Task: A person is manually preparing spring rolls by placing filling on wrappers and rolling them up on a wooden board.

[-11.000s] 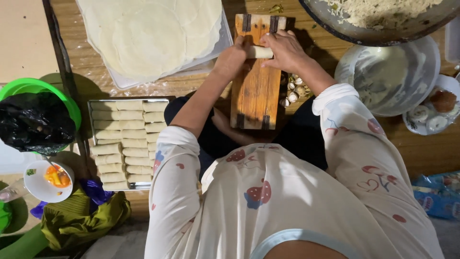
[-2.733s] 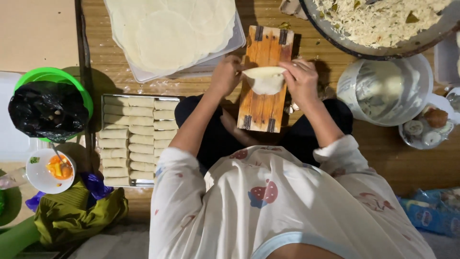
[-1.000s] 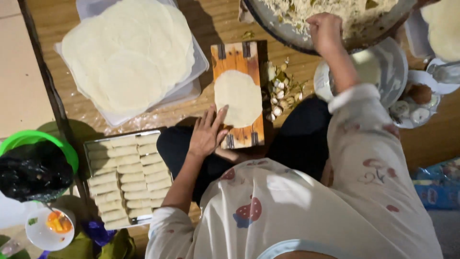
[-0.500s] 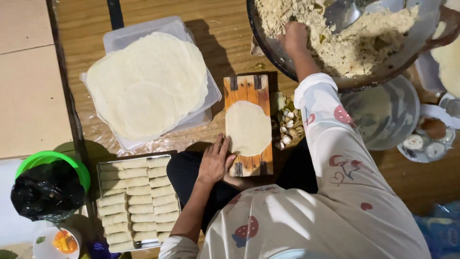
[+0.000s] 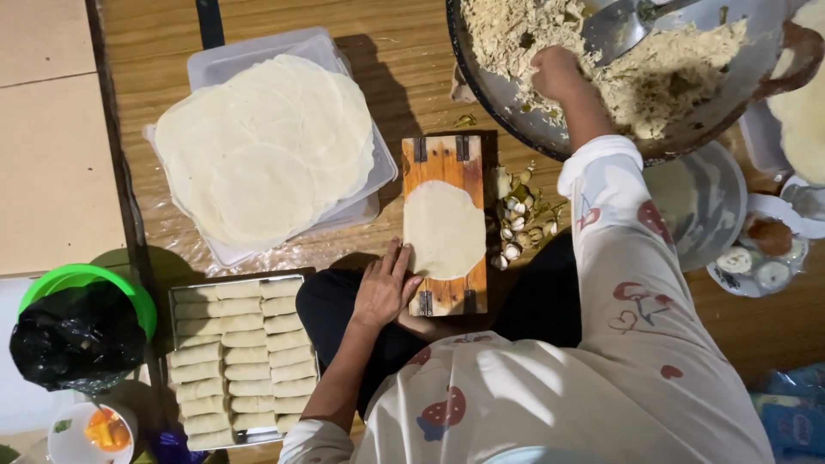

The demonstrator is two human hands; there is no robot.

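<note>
While your right hand point(image 5: 557, 76) is bunched in the filling point(image 5: 653, 73) and your left hand point(image 5: 385, 290) lies flat and loose beside the wrapper point(image 5: 444, 228), an overfull pinch could spill or tear it.

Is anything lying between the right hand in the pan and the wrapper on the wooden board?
Nothing tall. The right hand is in the filling; between it and the wrapper on the board are only the pan's rim and a few scraps beside the board.
</note>
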